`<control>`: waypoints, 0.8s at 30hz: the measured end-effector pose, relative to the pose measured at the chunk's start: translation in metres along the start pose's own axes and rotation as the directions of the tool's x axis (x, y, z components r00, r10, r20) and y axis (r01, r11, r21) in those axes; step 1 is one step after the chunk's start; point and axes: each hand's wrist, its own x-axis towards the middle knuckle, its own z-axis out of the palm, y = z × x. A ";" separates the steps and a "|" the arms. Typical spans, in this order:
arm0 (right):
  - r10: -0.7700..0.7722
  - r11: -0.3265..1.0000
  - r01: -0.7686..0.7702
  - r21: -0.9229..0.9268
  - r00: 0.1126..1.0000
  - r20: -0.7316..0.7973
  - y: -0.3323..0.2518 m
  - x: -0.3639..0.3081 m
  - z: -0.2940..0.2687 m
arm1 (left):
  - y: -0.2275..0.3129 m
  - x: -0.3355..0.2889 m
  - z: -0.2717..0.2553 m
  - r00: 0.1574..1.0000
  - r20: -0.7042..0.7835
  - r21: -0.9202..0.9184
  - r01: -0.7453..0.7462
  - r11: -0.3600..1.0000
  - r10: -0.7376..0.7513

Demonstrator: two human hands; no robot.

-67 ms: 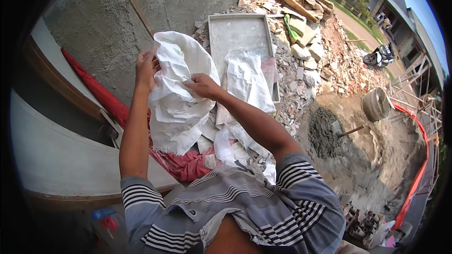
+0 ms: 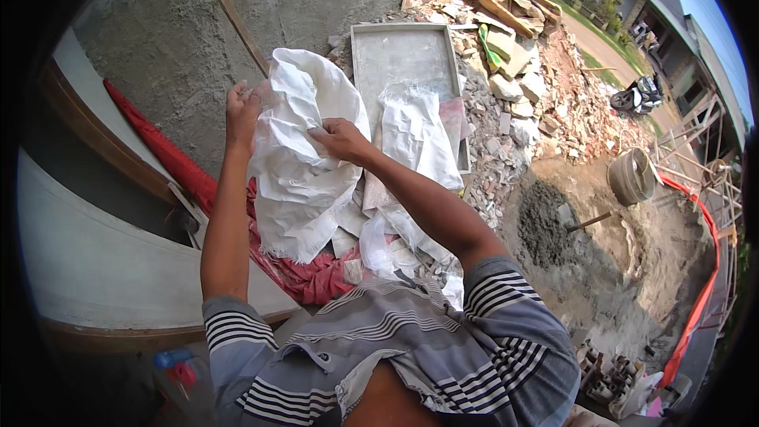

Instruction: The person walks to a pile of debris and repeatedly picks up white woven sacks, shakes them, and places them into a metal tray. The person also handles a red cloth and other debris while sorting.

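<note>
A crumpled white woven sack (image 2: 304, 198) with frayed lower edges hangs in front of me, its upper part bunched into a rounded fold. My left hand (image 2: 243, 117) is closed at the sack's upper left edge; its fingertips are slightly blurred. With thumb and bent fingers, my right hand (image 2: 344, 142) pinches the cloth near the middle right of the sack. Just right of it, a second white woven sack (image 2: 415, 130) lies flat over the lower part of a shallow rectangular grey tray (image 2: 399, 51).
Red sheeting (image 2: 312, 278) lies below the hanging sack. Broken rubble (image 2: 553, 103) is heaped right of the tray. Wet grey mortar (image 2: 541, 225) with a wooden-handled tool (image 2: 591, 221) and a bucket (image 2: 631, 176) are farther right. A rough cement wall (image 2: 182, 55) rises behind; a wooden pole (image 2: 229, 12) leans there.
The sack's upper part and my left hand have shifted slightly up, the sack also a little right. My right hand has risen slightly, keeping its pinch on the cloth.
</note>
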 end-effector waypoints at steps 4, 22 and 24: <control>0.057 0.986 -0.041 0.161 0.994 -0.095 -0.023 0.006 -0.020 | -0.017 -0.052 -0.049 0.924 -0.077 0.429 -0.309 0.849 0.376; 0.066 0.853 0.061 0.518 0.972 -0.224 -0.058 0.023 -0.014 | -0.119 -0.134 -0.030 0.986 0.082 0.806 -0.152 0.573 0.145; 0.113 0.817 0.035 0.576 0.969 -0.220 -0.063 0.022 -0.023 | -0.131 -0.145 -0.042 0.968 0.042 0.780 -0.186 0.597 0.247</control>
